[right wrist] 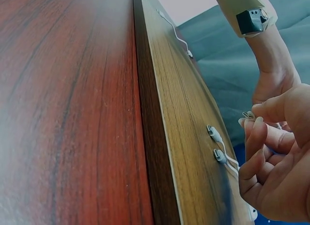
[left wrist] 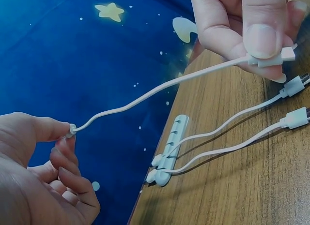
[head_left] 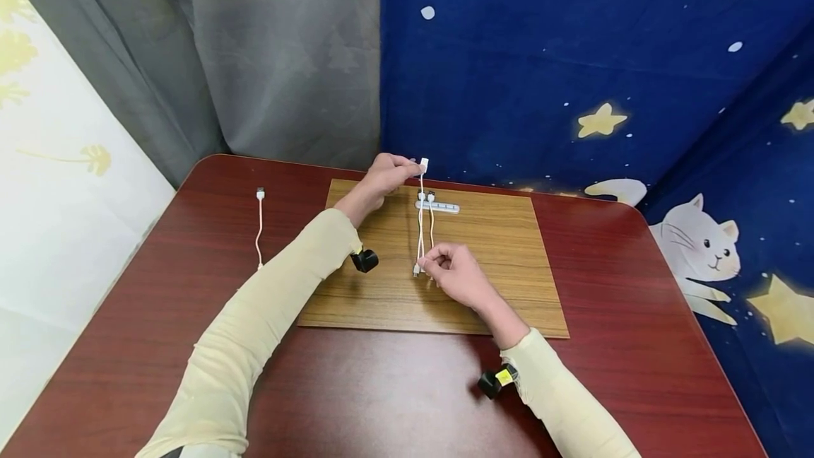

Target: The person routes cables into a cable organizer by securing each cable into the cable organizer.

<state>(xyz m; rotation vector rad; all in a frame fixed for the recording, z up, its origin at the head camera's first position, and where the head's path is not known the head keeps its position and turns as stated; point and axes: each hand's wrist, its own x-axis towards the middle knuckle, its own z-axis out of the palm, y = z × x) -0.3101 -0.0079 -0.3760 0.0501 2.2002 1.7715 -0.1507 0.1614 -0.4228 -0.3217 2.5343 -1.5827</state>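
A short white cable is stretched between the two hands above the wooden board. My left hand pinches its far plug between thumb and fingers. Nearer the board's middle, my right hand pinches the other plug, whose metal tip pokes out in the right wrist view. Below, a pale slotted cable holder lies on the board. Two more white cables run through slots at one end of the holder; their plugs rest on the wood.
The wood-grain board lies on a dark red table. Another white cable lies on the table left of the board, partly behind the left sleeve. A grey curtain and a blue starry curtain hang behind the table.
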